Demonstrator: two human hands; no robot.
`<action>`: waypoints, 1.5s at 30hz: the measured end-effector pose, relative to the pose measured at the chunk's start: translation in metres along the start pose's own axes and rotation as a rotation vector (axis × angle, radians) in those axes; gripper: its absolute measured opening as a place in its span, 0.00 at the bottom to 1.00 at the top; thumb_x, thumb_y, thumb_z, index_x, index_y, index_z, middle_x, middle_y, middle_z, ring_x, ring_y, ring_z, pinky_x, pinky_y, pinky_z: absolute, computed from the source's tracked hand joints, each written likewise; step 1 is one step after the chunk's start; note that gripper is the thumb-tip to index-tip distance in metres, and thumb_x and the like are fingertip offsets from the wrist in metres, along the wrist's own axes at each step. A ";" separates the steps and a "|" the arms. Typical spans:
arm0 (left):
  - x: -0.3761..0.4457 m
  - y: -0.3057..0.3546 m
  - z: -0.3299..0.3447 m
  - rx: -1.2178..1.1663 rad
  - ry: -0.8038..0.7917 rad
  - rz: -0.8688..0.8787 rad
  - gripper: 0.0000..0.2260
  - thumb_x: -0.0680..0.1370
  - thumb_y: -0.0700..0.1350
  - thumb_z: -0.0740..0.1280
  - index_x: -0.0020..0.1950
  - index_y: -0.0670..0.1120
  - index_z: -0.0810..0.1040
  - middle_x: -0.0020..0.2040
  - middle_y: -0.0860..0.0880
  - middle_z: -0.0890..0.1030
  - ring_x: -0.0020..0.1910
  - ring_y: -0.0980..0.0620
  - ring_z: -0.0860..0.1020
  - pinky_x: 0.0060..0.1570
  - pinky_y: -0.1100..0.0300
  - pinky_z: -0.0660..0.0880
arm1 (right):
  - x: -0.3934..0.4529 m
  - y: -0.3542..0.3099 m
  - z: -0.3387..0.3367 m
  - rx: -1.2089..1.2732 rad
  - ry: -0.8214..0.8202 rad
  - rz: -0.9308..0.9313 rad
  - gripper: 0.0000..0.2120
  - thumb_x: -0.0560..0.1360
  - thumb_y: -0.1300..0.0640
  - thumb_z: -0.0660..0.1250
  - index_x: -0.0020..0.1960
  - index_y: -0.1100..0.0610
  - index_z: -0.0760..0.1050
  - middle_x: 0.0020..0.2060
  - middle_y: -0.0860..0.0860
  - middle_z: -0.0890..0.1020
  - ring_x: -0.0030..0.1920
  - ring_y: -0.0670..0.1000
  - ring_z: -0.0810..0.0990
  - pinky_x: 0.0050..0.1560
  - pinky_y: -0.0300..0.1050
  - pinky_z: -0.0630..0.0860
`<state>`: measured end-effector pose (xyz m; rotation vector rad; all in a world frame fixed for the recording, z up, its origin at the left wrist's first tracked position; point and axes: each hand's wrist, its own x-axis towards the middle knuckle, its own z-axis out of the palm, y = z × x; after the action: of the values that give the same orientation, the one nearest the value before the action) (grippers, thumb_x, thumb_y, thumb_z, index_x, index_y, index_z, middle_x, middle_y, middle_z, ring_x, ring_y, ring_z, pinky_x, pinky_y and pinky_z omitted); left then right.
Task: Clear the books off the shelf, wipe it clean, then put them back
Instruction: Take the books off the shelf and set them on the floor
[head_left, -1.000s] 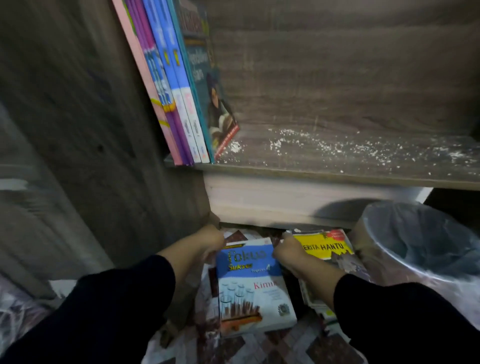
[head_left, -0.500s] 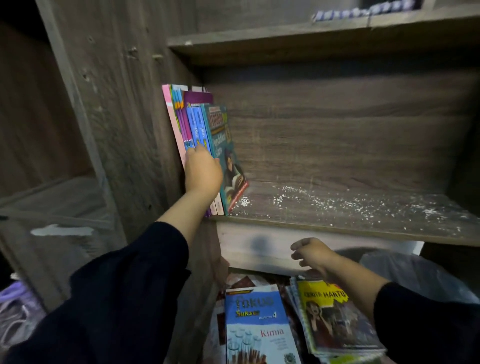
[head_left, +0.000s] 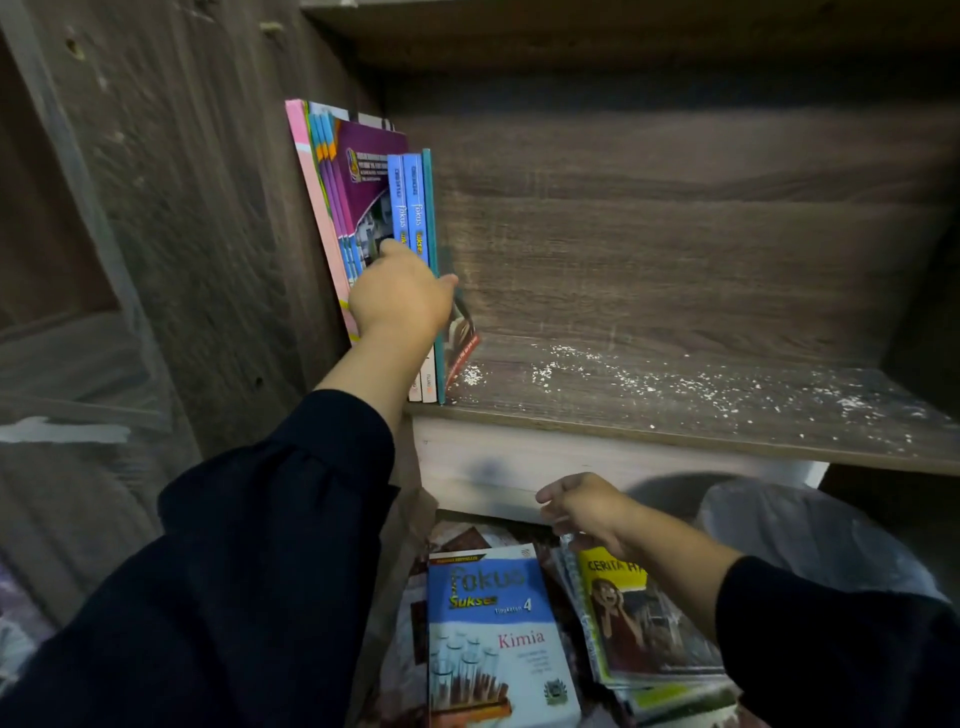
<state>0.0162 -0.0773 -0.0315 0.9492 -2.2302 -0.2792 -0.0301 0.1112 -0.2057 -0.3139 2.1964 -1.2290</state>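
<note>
Several books (head_left: 363, 197) stand upright at the left end of the wooden shelf (head_left: 675, 415), against its side wall. My left hand (head_left: 400, 299) is closed around the rightmost ones, two blue spines and a teal book, thumb on the teal cover. White dust and crumbs speckle the bare shelf board. Below the shelf my right hand (head_left: 584, 506) hovers with loosely curled fingers, holding nothing. On the floor lie a blue "Fokus Sukses Kimia" book (head_left: 498, 639) and a pile topped by a yellow "Cerita Hantu" book (head_left: 644, 618).
A bin lined with a clear plastic bag (head_left: 810, 535) stands at the right under the shelf. The cabinet's side panel (head_left: 208, 208) rises on the left. Another shelf board (head_left: 623, 31) runs overhead.
Both hands left the blue book on the floor. My left hand rose to the standing books and gripped the rightmost ones, which now stand straighter. My right hand lifted to just under the shelf.
</note>
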 end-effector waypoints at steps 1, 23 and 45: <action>0.000 0.000 0.002 0.002 -0.031 0.009 0.30 0.76 0.58 0.66 0.65 0.38 0.62 0.58 0.40 0.78 0.56 0.38 0.78 0.42 0.52 0.71 | -0.002 0.000 0.001 -0.001 -0.013 0.002 0.09 0.77 0.63 0.59 0.43 0.52 0.74 0.41 0.51 0.78 0.40 0.50 0.75 0.32 0.38 0.68; -0.049 -0.007 -0.060 -1.356 -0.426 -0.301 0.08 0.78 0.40 0.62 0.56 0.44 0.74 0.46 0.45 0.83 0.39 0.47 0.83 0.35 0.50 0.82 | -0.045 -0.039 -0.047 1.172 -0.502 -0.135 0.54 0.65 0.21 0.42 0.66 0.65 0.69 0.60 0.66 0.78 0.55 0.68 0.80 0.48 0.69 0.77; -0.201 -0.111 -0.064 -0.917 -0.875 -0.580 0.06 0.78 0.42 0.63 0.52 0.44 0.76 0.42 0.43 0.83 0.36 0.46 0.82 0.35 0.53 0.80 | -0.142 0.034 -0.042 0.346 -0.510 0.102 0.19 0.67 0.55 0.66 0.53 0.66 0.73 0.32 0.60 0.84 0.31 0.55 0.85 0.27 0.50 0.82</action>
<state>0.2205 -0.0109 -0.1352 0.9815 -1.9992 -2.0914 0.0604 0.2256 -0.1631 -0.3252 1.5235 -1.2778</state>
